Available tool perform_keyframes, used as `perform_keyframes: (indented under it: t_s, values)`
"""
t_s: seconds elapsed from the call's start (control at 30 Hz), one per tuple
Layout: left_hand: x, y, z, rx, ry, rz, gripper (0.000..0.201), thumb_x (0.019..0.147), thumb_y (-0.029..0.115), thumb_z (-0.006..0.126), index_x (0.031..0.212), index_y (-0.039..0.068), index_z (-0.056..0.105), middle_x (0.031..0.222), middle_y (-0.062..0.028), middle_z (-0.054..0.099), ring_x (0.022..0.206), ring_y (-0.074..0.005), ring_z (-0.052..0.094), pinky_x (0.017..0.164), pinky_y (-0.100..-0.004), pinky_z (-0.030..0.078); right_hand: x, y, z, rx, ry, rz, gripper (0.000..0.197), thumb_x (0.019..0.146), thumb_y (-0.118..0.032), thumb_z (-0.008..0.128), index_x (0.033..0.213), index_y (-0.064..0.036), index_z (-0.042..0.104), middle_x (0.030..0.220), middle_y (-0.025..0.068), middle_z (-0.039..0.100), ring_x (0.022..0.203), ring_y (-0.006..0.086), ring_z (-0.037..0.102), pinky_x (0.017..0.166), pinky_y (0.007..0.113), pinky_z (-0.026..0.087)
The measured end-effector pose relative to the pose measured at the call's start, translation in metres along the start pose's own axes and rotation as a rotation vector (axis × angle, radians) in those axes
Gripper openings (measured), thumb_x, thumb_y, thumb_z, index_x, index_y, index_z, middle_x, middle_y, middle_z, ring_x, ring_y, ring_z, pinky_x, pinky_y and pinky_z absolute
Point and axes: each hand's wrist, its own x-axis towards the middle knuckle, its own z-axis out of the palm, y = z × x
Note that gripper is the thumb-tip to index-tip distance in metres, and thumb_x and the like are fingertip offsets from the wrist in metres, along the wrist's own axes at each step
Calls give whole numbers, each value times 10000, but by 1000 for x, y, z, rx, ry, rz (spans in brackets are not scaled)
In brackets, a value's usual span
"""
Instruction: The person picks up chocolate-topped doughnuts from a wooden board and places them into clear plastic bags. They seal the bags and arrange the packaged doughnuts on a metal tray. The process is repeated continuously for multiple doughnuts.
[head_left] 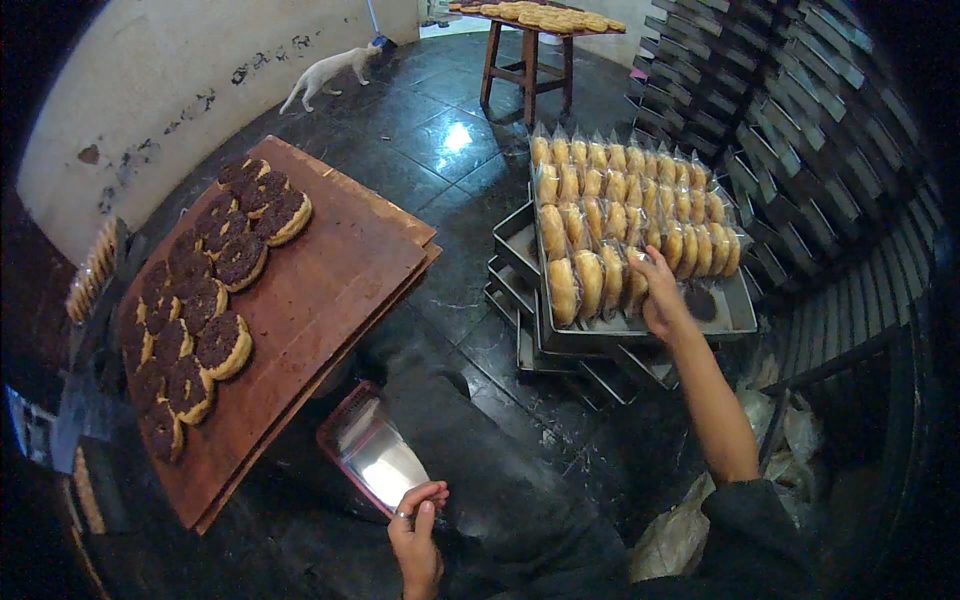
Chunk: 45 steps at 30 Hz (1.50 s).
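My right hand [660,298] reaches into a metal tray [738,306] and grips a bagged doughnut [636,288] at the near end of a row. Rows of doughnuts in clear bags stand on edge across that tray. Low in front of me, my left hand [416,535] is closed, fingers curled toward the thumb; whether something thin is between them I cannot make out. Just beyond it lies a shiny, clear plastic stack with a red border [376,452]. To the left, chocolate-sprinkled doughnuts [222,342] crowd one side of a brown wooden board [318,262].
More metal trays [512,285] are stacked crookedly under the filled one. A wooden stool [528,72] bears more doughnuts at the back. A white cat [335,75] walks by the wall near a broom. Dark racks stand right; plastic bags [675,530] lie beside my right arm.
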Motion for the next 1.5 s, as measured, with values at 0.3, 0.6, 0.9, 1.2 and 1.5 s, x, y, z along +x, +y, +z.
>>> perform_keyframes:
  t_s: [0.3, 0.6, 0.9, 1.2, 1.5]
  values:
    - [10, -2, -12, -30, -3, -36, 209, 858, 30, 454, 1006, -42, 583, 1001, -115, 604, 905, -152, 559, 830, -259, 426, -14, -15, 16, 73, 74, 132, 835, 764, -347, 632, 1401, -85, 160, 1421, 147, 232, 1298, 264, 241, 1051, 393, 167]
    - [21, -84, -86, 316, 120, -48, 233, 884, 184, 533, 1044, 22, 587, 960, -75, 620, 865, -142, 570, 790, -272, 440, -196, 29, 231, -265, -977, -289, 305, 812, -211, 601, 1033, -6, 561, 998, 112, 573, 830, 203, 601, 741, 307, 479]
    - [12, -155, -121, 250, 238, -86, 271, 865, 217, 574, 1049, 18, 574, 923, -80, 620, 818, -137, 580, 725, -265, 462, -188, 295, 400, -1571, -1417, -807, 681, 657, -415, 708, 1178, -32, 493, 1254, 178, 421, 1238, 321, 300, 993, 438, 307]
    - [32, -158, -114, 76, 94, -269, 314, 885, 222, 534, 1134, 31, 519, 1117, -92, 568, 1022, -192, 546, 874, -295, 417, -165, 306, 394, -1423, -1513, -547, 402, 732, -227, 614, 1088, -56, 541, 1069, 206, 567, 932, 355, 569, 797, 414, 474]
    - [63, -88, -167, -1399, -66, -161, 564, 900, 472, 293, 1229, 44, 458, 1365, -164, 352, 1224, -331, 378, 991, -513, 307, -221, 70, 300, -898, -1832, -1486, 513, 742, -237, 541, 1199, -12, 481, 1347, 190, 342, 1241, 359, 334, 1016, 522, 283]
